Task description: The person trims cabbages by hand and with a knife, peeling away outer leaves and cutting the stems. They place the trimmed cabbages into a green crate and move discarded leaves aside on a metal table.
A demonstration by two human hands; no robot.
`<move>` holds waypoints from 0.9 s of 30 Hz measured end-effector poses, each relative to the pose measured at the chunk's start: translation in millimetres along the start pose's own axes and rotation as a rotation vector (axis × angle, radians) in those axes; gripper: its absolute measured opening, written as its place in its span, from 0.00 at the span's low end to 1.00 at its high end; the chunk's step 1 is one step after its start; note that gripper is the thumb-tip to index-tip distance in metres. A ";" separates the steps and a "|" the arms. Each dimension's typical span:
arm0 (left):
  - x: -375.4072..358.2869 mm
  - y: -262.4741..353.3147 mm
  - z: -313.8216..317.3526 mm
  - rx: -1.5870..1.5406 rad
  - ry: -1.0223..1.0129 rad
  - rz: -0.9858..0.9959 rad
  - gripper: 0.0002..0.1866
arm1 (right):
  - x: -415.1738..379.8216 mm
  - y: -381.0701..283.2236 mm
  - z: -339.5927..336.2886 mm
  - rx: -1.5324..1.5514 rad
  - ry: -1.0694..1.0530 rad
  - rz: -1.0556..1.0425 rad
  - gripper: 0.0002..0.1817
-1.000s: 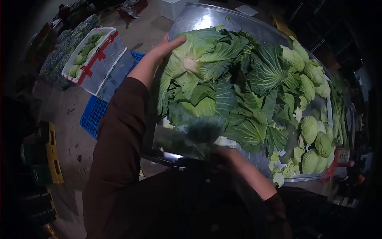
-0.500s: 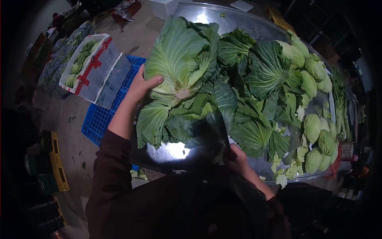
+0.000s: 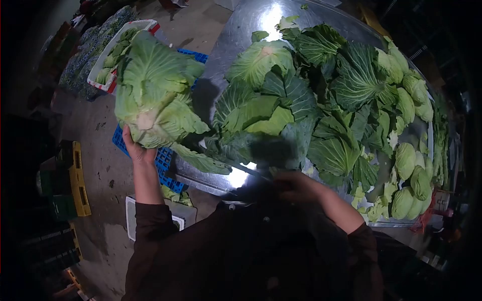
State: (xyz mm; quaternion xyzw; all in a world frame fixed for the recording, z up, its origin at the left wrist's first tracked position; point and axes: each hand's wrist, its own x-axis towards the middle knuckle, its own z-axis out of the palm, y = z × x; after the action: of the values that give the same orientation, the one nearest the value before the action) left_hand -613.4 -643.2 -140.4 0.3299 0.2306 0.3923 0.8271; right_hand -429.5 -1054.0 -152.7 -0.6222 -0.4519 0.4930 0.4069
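Observation:
My left hand (image 3: 139,149) grips a large leafy cabbage (image 3: 155,83) from below at its stem end, raised past the left edge of the metal table (image 3: 223,47). The pale cut stem faces me, and one outer leaf (image 3: 201,159) hangs out to the right. In my right hand (image 3: 300,186), close to my body, is a knife (image 3: 251,172) with a dark, blurred blade pointing left. Its handle is mostly hidden by my fingers. Loose dark green leaves (image 3: 266,115) lie beyond the knife, with another cabbage (image 3: 263,61) behind them.
Trimmed pale cabbages (image 3: 411,178) line the table's right side beside more large leaves (image 3: 359,75). To the left, a white crate (image 3: 95,80) holds green produce near a blue plastic pallet (image 3: 165,175). A white-rimmed bin (image 3: 131,220) stands below the table.
My left hand has carried the cabbage left, off the leaf heap and past the table edge. The knife has turned from pointing away to pointing left. Another cabbage behind has come into view.

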 end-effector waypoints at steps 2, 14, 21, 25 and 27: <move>-25.9 19.1 -6.1 -0.005 0.135 0.096 0.34 | 20.9 15.9 8.8 0.007 -0.042 -0.030 0.14; -134.7 33.9 -71.4 0.191 0.312 0.012 0.34 | 107.9 27.9 3.8 -0.184 0.376 0.182 0.14; -142.0 8.4 -29.2 0.331 0.273 -0.138 0.32 | 136.9 18.6 -36.5 -0.290 0.463 0.238 0.16; -138.8 -5.0 2.5 0.455 0.247 -0.152 0.31 | 144.4 25.4 -69.5 -0.249 0.511 0.199 0.15; -140.7 -16.8 18.2 0.493 0.211 -0.186 0.33 | 154.5 39.2 -88.0 -0.323 0.544 0.114 0.14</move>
State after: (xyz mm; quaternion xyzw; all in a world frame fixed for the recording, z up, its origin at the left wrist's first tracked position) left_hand -675.9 -770.5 -123.1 0.4556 0.4333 0.2791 0.7258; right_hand -320.6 -920.6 -211.9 -0.8120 -0.3634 0.2526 0.3804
